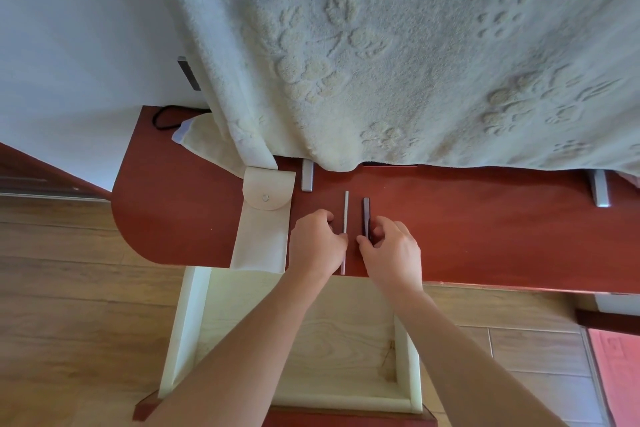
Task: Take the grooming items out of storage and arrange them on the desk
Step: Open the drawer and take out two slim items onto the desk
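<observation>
Grooming items lie on the red-brown desk: a thin pale stick and a shorter dark stick, side by side but apart, both pointing toward 12 o'clock near the desk's front edge. At 9 o'clock from them we see a cream pouch lying flat, its rounded flap closed over a snap; what it holds is hidden from us. Its lower end reaches the desk's front edge.

Below the desk, at 6 o'clock, a drawer stands pulled out, with cream walls and a light wood bottom. Both forearms cross over it, so part of its inside is covered.

Our left hand is curled, with the thumb tip against the pale stick's left side; we cannot tell whether it grips the stick or only touches it. Our right hand pinches the dark stick between the thumb on its left and curled fingers on its right.

At 12 o'clock a large patterned towel hangs down to the desk, with two silver feet showing under its hem. A black cord lies at 10 o'clock. Bare desk surface stretches toward 3 o'clock, and the desk's rounded corner sits at 9 o'clock over the wooden floor.
</observation>
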Action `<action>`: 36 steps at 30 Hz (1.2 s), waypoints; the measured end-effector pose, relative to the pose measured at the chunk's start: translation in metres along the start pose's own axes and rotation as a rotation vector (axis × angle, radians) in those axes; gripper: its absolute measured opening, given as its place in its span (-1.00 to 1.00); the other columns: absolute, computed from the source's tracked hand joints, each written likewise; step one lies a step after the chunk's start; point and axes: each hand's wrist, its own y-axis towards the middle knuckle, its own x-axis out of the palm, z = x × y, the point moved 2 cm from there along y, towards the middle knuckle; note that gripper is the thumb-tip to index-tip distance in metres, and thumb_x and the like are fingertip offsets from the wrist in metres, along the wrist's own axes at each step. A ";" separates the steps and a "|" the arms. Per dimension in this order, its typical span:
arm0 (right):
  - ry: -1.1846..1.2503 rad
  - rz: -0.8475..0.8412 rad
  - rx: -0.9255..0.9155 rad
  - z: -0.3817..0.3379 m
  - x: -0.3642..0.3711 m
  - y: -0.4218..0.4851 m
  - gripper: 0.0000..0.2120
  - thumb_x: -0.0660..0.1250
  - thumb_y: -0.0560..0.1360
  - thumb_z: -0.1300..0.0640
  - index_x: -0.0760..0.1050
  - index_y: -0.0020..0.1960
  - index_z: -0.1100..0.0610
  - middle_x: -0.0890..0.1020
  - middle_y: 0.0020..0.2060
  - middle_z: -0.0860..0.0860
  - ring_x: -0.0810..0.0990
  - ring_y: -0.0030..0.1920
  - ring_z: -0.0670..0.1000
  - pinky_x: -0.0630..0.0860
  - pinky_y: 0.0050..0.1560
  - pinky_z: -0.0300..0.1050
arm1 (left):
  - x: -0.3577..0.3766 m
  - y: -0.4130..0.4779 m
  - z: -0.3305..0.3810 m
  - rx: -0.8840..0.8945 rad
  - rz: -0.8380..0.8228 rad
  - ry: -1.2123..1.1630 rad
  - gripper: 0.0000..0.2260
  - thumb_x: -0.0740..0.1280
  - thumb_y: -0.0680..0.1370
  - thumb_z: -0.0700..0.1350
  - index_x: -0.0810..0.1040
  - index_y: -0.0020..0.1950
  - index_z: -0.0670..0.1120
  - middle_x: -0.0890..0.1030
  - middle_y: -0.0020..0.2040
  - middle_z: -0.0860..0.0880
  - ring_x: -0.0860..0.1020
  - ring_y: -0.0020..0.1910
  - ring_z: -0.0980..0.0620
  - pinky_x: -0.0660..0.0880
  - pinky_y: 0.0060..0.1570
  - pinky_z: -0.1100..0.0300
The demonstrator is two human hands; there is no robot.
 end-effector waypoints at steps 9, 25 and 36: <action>0.031 0.039 -0.035 -0.002 -0.012 -0.020 -0.51 0.42 0.47 0.02 0.43 0.36 0.10 0.53 0.06 -0.05 0.54 -0.08 -0.08 0.43 -0.11 -0.23 | -0.014 -0.021 -0.004 0.053 0.020 0.003 -0.52 0.48 0.48 -0.06 0.50 0.38 -0.04 0.58 0.19 0.01 0.57 0.12 0.03 0.49 0.06 0.23; 0.030 0.040 -0.114 -0.001 -0.035 -0.074 -0.38 0.42 0.44 -0.06 0.35 0.43 0.07 0.48 0.29 -0.04 0.51 0.23 -0.02 0.51 0.15 -0.04 | -0.044 -0.086 -0.033 0.187 -0.023 -0.100 -0.32 0.49 0.47 0.00 0.29 0.53 0.06 0.49 0.33 0.04 0.49 0.25 0.06 0.48 0.24 0.11; -0.053 -0.117 -0.086 0.021 -0.011 -0.181 -0.39 0.43 0.44 -0.12 0.37 0.41 0.06 0.50 0.23 -0.02 0.48 0.24 0.03 0.40 0.17 -0.11 | -0.059 -0.163 -0.115 0.251 -0.153 0.000 -0.39 0.45 0.50 0.07 0.33 0.51 0.09 0.51 0.31 0.08 0.48 0.27 0.09 0.44 0.27 0.15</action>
